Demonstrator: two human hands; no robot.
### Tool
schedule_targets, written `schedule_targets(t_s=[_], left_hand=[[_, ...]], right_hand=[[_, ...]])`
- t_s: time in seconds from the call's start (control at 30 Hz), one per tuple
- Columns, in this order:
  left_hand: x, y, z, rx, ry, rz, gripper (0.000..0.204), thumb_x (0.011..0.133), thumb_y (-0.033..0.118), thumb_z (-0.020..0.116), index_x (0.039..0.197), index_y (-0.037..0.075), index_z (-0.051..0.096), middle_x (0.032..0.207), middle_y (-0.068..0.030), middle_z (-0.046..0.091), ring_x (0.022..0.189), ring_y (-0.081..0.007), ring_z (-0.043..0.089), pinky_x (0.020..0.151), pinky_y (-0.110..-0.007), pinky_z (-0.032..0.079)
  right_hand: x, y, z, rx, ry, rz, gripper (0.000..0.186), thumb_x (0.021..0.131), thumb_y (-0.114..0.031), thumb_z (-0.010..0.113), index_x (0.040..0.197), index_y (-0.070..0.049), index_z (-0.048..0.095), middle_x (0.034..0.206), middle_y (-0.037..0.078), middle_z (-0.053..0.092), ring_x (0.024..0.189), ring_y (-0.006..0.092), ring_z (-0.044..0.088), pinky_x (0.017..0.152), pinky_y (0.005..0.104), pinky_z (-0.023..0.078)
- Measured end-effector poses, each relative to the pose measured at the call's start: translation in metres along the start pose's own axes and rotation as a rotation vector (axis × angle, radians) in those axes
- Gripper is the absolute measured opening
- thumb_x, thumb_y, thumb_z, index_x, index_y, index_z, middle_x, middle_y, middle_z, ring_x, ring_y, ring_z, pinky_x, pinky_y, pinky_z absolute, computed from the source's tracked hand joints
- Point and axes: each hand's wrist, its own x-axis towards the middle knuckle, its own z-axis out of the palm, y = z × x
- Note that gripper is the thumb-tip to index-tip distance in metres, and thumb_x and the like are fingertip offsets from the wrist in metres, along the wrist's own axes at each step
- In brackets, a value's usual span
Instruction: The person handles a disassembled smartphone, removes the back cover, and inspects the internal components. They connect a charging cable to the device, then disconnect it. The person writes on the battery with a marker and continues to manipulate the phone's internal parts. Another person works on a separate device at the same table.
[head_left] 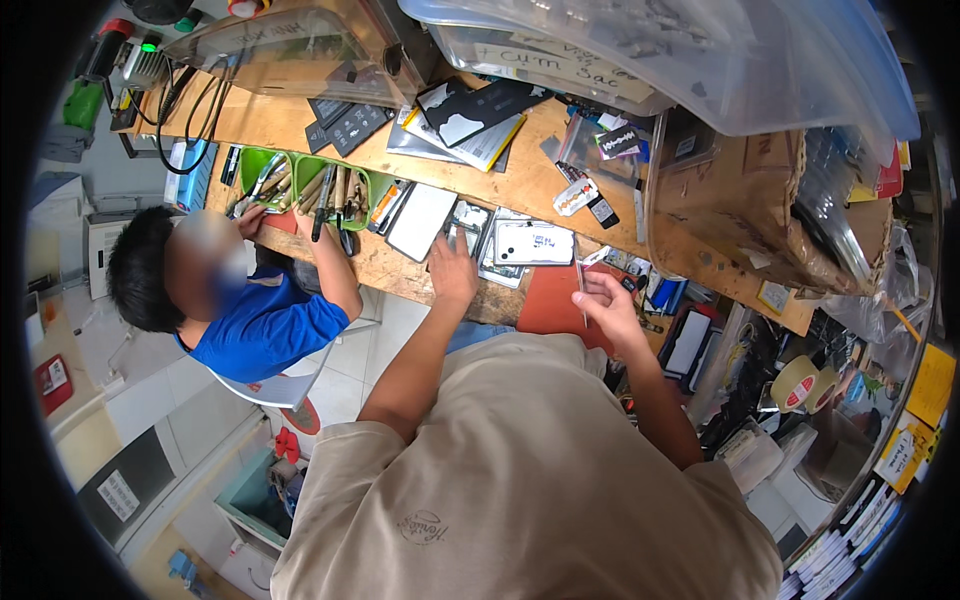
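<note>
My left hand (pixel 453 272) reaches to the bench with its fingers stretched out, the tips on an opened phone (pixel 468 218) whose inner parts show. Just left of it a phone-sized white panel (pixel 421 222) lies tilted. In my right hand (pixel 610 308) a slim, pale, stick-like tool (pixel 581 290) is pinched between thumb and fingers, pointing away from me; its exact kind is too small to make out. That hand hovers over the right side of a red-brown mat (pixel 545 300). Between my hands a white phone back (pixel 535 243) with handwriting lies beyond the mat.
A person in a blue shirt (pixel 265 330) sits at my left, hands near green trays (pixel 372 190) of pen-like tools. Flat black batteries (pixel 350 125) and silvery pouches lie farther back. A cardboard box (pixel 730 200) and a clear bin (pixel 690 60) crowd the right and far side.
</note>
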Motion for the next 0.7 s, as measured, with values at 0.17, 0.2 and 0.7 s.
schedule_targets(t_s=[0.17, 0.2, 0.7], left_hand=[[0.006, 0.004, 0.005, 0.021, -0.046, -0.111, 0.075, 0.084, 0.025, 0.076, 0.147, 0.004, 0.044, 0.122, -0.0215, 0.050, 0.119, -0.0380, 0.050, 0.102, -0.048, 0.042], [0.009, 0.003, 0.005, 0.059, -0.073, -0.103, 0.072, 0.083, 0.026, 0.077, 0.145, 0.003, 0.045, 0.121, -0.0204, 0.052, 0.117, -0.0370, 0.054, 0.099, -0.045, 0.047], [0.025, 0.010, -0.008, -0.013, -0.110, -0.211, 0.077, 0.076, 0.020, 0.078, 0.142, 0.005, 0.041, 0.119, -0.0236, 0.050, 0.115, -0.0405, 0.054, 0.094, -0.050, 0.048]], right_hand=[[0.006, 0.004, 0.004, 0.078, 0.054, 0.047, 0.051, 0.090, -0.018, 0.078, 0.130, 0.006, 0.056, 0.115, 0.014, 0.068, 0.105, 0.0177, 0.065, 0.092, 0.0315, 0.053], [0.007, 0.006, 0.004, 0.069, 0.055, 0.040, 0.051, 0.090, -0.018, 0.078, 0.130, 0.006, 0.056, 0.114, 0.014, 0.068, 0.104, 0.0177, 0.065, 0.091, 0.0315, 0.053], [0.019, 0.016, -0.018, -0.126, 0.061, -0.116, 0.048, 0.087, -0.017, 0.080, 0.126, 0.003, 0.059, 0.106, 0.009, 0.070, 0.095, 0.0160, 0.066, 0.084, 0.0311, 0.054]])
